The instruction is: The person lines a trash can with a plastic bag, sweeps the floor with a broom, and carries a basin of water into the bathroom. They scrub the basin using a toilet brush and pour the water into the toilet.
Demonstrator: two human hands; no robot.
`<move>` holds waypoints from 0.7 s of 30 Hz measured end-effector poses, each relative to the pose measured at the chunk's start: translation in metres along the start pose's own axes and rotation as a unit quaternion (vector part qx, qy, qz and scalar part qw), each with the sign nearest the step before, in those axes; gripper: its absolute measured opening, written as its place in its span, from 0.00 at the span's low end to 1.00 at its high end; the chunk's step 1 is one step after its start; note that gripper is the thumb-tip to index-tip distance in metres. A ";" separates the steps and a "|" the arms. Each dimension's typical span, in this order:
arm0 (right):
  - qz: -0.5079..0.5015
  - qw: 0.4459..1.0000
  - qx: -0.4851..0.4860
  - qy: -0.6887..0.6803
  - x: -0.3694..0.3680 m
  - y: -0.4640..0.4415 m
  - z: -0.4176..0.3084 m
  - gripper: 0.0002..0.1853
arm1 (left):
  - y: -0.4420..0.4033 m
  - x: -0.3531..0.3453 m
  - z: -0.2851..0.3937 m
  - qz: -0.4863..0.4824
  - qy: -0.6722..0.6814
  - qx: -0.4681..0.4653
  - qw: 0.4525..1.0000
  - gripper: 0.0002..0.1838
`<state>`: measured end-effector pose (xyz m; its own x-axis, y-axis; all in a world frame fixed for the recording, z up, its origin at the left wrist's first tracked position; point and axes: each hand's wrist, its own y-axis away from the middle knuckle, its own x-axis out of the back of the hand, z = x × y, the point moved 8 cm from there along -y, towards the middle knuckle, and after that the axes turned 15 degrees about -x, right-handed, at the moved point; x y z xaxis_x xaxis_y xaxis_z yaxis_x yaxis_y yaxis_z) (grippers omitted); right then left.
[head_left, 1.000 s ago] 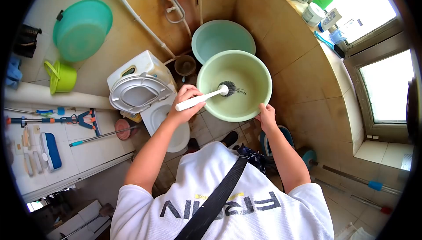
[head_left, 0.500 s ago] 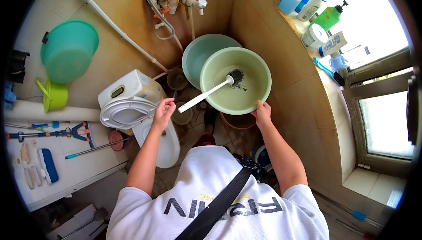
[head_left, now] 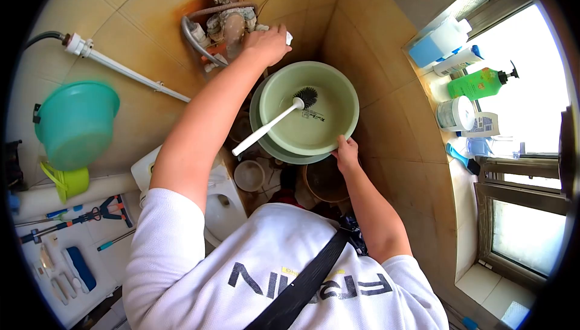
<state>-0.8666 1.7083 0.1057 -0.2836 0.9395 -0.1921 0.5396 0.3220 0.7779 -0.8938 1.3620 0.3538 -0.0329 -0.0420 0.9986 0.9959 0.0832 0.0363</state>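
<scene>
My right hand (head_left: 346, 153) pinches the near rim of a pale green basin (head_left: 338, 97). A white-handled toilet brush (head_left: 260, 132) lies in it, its dark bristle head on the basin floor and its handle jutting over the left rim. My left hand (head_left: 269, 45) reaches up to the wall, its fingers closed around a white tap (head_left: 289, 39) beside corroded pipework. Beneath the green basin, a second basin (head_left: 258, 103) shows only its left and lower edges. Part of the tap is hidden by my fingers.
A toilet (head_left: 223, 206) stands left of my body, near a small tub (head_left: 249, 176) and a brown bucket (head_left: 326, 179) on the floor. A teal bucket (head_left: 78, 124) hangs at the left. Bottles, including a green pump bottle (head_left: 477, 83), line the window sill.
My left hand has moved from beside the brush handle up to the wall tap and closed on it. The green basin with the brush has shifted slightly left in view, still in my right hand.
</scene>
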 end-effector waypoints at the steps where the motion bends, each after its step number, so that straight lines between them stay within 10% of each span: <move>1: 0.006 1.000 -0.007 0.002 -0.005 -0.005 -0.001 0.14 | -0.011 -0.008 -0.004 -0.057 -0.017 -0.009 0.998 0.27; 11: 0.004 0.999 -0.036 0.039 -0.032 -0.033 0.001 0.13 | -0.020 0.004 -0.010 -0.084 0.044 0.224 0.970 0.29; 21: -0.010 0.997 -0.060 0.056 -0.040 -0.035 0.002 0.13 | -0.015 0.019 -0.002 -0.076 0.031 0.209 0.974 0.27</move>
<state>-0.8728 1.6597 0.0848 -0.3842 0.9118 -0.1448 0.4367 0.3177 0.8416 -0.9093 1.3582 0.3720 -0.1592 -0.1454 0.9765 0.8581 0.4687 0.2097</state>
